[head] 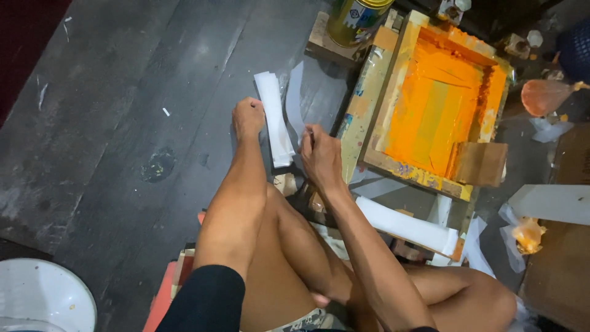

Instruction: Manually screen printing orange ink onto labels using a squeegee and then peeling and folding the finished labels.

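Dark grey wooden floor [110, 123] fills the left and centre of the frame. Orange-inked printing screen in a yellow wooden frame [439, 101] sits upper right, with a brown squeegee [480, 163] lying on its lower right corner. White basin [43, 298] shows at the lower left corner, a yellow tin can [355, 18] at top centre, and a white roll [409, 226] right of centre by the person's knee. Stack of white strips [275, 117] lies on the floor at upper centre, just left of the frame. Left hand [247, 117] rests beside the stack's left edge, fingers curled shut into a loose fist, touching it. Right hand [321, 157] sits just right of the stack, fingers pinched together on a thin translucent strip [295, 98] that rises toward the top.
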